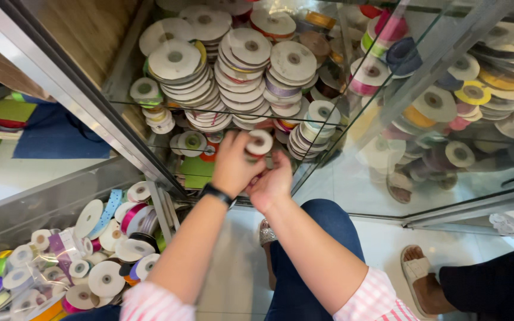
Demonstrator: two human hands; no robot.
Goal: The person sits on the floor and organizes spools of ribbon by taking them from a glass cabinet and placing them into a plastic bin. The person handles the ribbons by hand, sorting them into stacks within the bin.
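My left hand, with a black band on its wrist, grips a small ribbon spool with a white disc face and a red edge. My right hand sits just below and beside it, fingers curled, touching the left hand; whether it also holds the spool is hidden. Both hands are at the open front of a glass cabinet, above the lower glass shelf. On the shelves behind them stand stacks of ribbon spools with white disc faces.
A metal door frame runs diagonally on the left. A bin of loose ribbon spools lies at the lower left. A glass door stands open on the right. Another person's sandalled foot rests on the white floor at lower right.
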